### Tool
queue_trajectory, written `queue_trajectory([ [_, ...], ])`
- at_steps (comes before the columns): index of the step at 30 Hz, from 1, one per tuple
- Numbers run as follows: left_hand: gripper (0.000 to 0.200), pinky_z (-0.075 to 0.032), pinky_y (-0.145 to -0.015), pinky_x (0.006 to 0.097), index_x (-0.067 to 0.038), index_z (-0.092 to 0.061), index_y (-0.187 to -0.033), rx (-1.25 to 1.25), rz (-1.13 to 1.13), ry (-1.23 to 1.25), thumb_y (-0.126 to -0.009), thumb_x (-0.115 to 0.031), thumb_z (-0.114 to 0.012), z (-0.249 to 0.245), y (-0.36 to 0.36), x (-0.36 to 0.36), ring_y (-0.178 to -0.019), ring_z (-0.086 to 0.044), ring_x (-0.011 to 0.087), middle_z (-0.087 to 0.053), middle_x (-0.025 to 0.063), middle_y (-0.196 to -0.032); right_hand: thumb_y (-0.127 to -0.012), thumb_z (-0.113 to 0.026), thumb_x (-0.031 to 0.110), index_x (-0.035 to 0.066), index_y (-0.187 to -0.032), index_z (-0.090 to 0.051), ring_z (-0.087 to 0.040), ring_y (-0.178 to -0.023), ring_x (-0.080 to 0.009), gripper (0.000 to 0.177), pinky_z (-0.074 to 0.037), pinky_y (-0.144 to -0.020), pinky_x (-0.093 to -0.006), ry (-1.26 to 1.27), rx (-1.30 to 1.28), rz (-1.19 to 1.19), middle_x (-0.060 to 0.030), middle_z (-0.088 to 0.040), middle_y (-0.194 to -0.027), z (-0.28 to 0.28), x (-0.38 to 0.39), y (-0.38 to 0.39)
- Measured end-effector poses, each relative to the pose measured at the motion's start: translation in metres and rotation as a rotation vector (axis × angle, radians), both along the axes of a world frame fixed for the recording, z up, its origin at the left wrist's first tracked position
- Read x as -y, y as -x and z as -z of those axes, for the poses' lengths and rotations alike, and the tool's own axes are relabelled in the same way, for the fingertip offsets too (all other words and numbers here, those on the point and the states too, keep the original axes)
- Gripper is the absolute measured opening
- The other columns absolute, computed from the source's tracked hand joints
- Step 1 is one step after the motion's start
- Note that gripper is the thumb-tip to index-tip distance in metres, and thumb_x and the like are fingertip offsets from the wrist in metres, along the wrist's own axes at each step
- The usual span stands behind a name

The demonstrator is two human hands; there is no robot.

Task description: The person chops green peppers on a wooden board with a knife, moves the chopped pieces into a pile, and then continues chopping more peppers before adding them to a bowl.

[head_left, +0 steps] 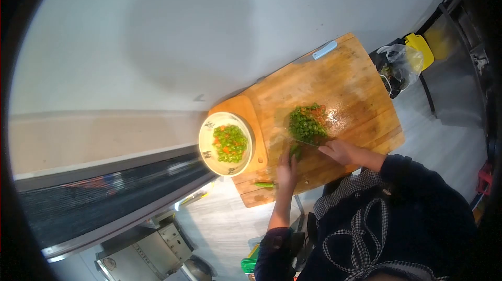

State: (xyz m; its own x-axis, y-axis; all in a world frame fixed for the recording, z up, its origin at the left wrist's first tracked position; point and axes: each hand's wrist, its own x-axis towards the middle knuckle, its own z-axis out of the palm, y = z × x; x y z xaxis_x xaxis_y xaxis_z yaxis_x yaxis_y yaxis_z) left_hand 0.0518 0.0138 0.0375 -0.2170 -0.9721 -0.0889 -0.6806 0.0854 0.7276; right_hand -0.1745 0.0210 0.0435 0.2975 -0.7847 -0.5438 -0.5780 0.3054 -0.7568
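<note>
My right hand grips a knife, its thin blade pointing left over the large wooden cutting board. My left hand is closed on a green pepper lying close to the blade; the fingers hide part of it. Just beyond the knife is a heap of chopped green pepper, with orange-red bits on its right side. Another long green pepper lies left of my left hand, near the board's edge.
A patterned bowl of chopped green and orange pieces stands on a smaller board at the left. A blue-handled knife lies along the far edge by the wall. A lined bin with a yellow lid is on the right.
</note>
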Motion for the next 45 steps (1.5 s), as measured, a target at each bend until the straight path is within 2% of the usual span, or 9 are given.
queue_trajectory([
  [7, 0.037, -0.046, -0.083, 0.038, -0.004, -0.052, -0.12, -0.057, -0.129, -0.076, -0.085, -0.015, -0.055, 0.023, 0.004, 0.008, -0.095, -0.058, 0.0354, -0.059, 0.0229, -0.105, -0.091, -0.035, 0.046, -0.005, -0.084, -0.057, -0.056, -0.08, -0.0406, 0.056, -0.043, -0.072, -0.0404, 0.011, 0.056, 0.009, -0.0272, -0.057, -0.081, 0.003, -0.004, -0.001],
  [16, 0.062, -0.044, -0.066, 0.0368, -0.002, -0.041, -0.131, 0.173, 0.092, 0.29, -0.074, -0.004, -0.065, 0.026, 0.008, -0.005, -0.072, -0.045, 0.0283, -0.042, 0.0134, -0.084, -0.091, -0.035, 0.047, -0.005, -0.084, -0.057, -0.055, -0.08, -0.042, 0.057, -0.043, -0.073, -0.0412, 0.059, 0.024, 0.05, -0.0265, -0.058, -0.082, -0.005, -0.008, -0.006],
  [22, 0.044, -0.044, -0.062, 0.0341, -0.005, -0.053, -0.121, 0.07, -0.034, 0.165, -0.078, -0.002, -0.062, 0.01, 0.008, -0.004, -0.071, -0.049, 0.0266, -0.045, 0.014, -0.084, -0.092, -0.037, 0.042, -0.005, -0.09, -0.057, -0.059, -0.075, -0.0387, 0.051, -0.046, -0.07, -0.0408, -0.043, 0.097, 0.04, -0.0268, -0.059, -0.082, -0.024, -0.002, -0.005],
  [25, 0.033, -0.045, -0.058, 0.035, -0.006, -0.06, -0.112, 0.054, -0.032, 0.232, -0.079, -0.002, -0.06, 0.021, 0.002, -0.006, -0.07, -0.052, 0.0264, -0.047, 0.0131, -0.084, -0.093, -0.038, 0.039, -0.004, -0.093, -0.057, -0.061, -0.072, -0.0359, 0.047, -0.047, -0.066, -0.0406, -0.098, 0.121, 0.078, -0.0265, -0.059, -0.08, -0.034, 0.002, -0.009],
  [28, 0.036, -0.044, -0.065, 0.0367, -0.009, -0.061, -0.113, 0.064, -0.092, 0.257, -0.078, 0.001, -0.058, 0.031, 0.002, -0.012, -0.072, -0.053, 0.0296, -0.052, 0.0152, -0.084, -0.091, -0.038, 0.045, -0.002, -0.097, -0.059, -0.059, -0.079, -0.0394, 0.052, -0.046, -0.071, -0.0431, -0.104, 0.021, 0.039, -0.0271, -0.059, -0.084, -0.033, 0.003, -0.014],
  [32, 0.027, -0.044, -0.067, 0.0396, -0.006, -0.063, -0.099, 0.133, -0.139, 0.391, -0.073, 0.001, -0.061, 0.039, 0.008, -0.015, -0.074, -0.053, 0.0311, -0.053, 0.015, -0.085, -0.088, -0.041, 0.049, 0.0, -0.094, -0.061, -0.059, -0.082, -0.0406, 0.053, -0.046, -0.073, -0.0455, 0.027, -0.185, -0.021, -0.0258, -0.06, -0.086, -0.016, -0.005, -0.027],
  [34, 0.021, -0.043, -0.069, 0.0414, -0.004, -0.063, -0.09, 0.129, -0.18, 0.493, -0.07, -0.001, -0.064, 0.032, 0.016, -0.008, -0.076, -0.053, 0.0318, -0.054, 0.0146, -0.086, -0.087, -0.044, 0.049, 0.0, -0.091, -0.062, -0.059, -0.081, -0.0403, 0.052, -0.046, -0.072, -0.046, 0.032, -0.149, 0.027, -0.0254, -0.061, -0.086, -0.019, -0.005, -0.033],
  [37, 0.017, -0.044, -0.061, 0.0396, -0.01, -0.061, -0.079, 0.223, -0.263, 0.516, -0.064, -0.007, -0.069, 0.032, 0.022, -0.004, -0.078, -0.053, 0.0291, -0.055, 0.0058, -0.086, -0.087, -0.046, 0.044, 0.001, -0.09, -0.059, -0.058, -0.077, -0.041, 0.045, -0.046, -0.069, -0.0458, 0.062, -0.166, 0.017, -0.0239, -0.06, -0.079, -0.02, -0.003, -0.039],
  [45, 0.017, -0.039, -0.07, 0.0427, -0.011, -0.059, -0.074, 0.163, -0.371, 0.373, -0.062, -0.016, -0.07, 0.05, 0.023, -0.008, -0.081, -0.05, 0.0291, -0.053, 0.0072, -0.083, -0.088, -0.047, 0.042, -0.001, -0.087, -0.056, -0.058, -0.075, -0.0414, 0.044, -0.046, -0.069, -0.0468, 0.06, -0.221, 0.021, -0.0247, -0.06, -0.077, -0.026, 0.003, -0.046],
])
